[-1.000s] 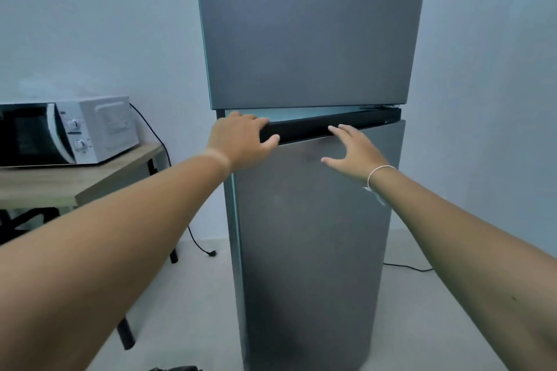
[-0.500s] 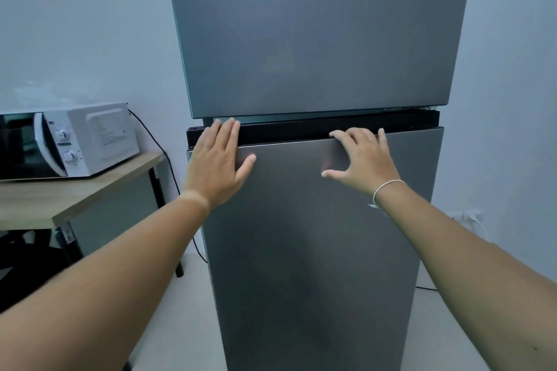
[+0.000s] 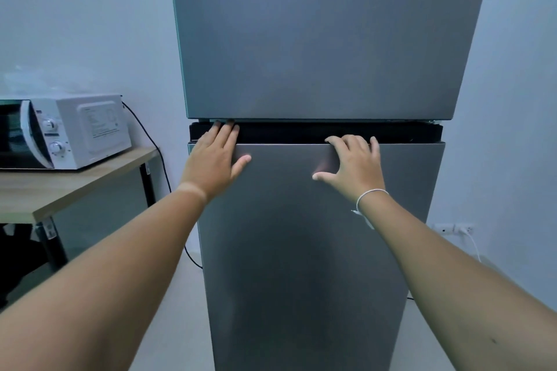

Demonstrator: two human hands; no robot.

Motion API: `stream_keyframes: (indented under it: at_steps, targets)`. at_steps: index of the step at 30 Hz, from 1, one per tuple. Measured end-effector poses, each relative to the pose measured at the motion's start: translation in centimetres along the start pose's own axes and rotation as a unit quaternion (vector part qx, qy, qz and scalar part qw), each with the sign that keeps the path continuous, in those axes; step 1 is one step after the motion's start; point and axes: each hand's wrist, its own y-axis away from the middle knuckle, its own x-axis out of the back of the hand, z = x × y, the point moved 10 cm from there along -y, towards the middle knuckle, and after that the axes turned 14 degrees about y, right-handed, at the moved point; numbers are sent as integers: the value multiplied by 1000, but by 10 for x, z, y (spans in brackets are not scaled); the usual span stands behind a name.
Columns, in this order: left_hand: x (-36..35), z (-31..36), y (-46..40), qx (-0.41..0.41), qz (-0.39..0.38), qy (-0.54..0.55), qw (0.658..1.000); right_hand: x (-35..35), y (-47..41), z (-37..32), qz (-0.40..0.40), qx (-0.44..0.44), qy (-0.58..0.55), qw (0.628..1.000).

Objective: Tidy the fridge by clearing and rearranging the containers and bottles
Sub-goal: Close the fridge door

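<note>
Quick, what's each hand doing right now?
Left hand: open, flat on the lower fridge door, holding nothing.
Right hand: open, fingers curled over the door's top edge.

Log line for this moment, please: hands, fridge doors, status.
left hand: flat on lower door, fingertips in handle recess | right hand: fingers hooked over door top | both doors shut | nothing held

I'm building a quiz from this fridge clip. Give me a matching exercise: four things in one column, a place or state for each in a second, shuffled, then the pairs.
Things:
1. left hand
2. right hand
3. microwave
4. lower fridge door

Places or states:
A. on the wooden table, left of the fridge
B. shut
C. string band at its wrist
D. flat on the door's top left corner, fingers reaching into the dark gap

Pairs: 1-D, 2-C, 3-A, 4-B
</note>
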Motion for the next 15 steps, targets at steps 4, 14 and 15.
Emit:
stream_keyframes:
  at_steps: [4,14,15]
  targets:
    - [-5,-2,-1,22,-28,16,999,-4,-1,-2,-24,-7,15,1000]
    - [-4,2,-2,53,-45,25,997,-7,1,-6,-29,-9,43,999]
    - [-4,3,-2,54,-51,23,997,-7,2,-6,-33,-10,43,998]
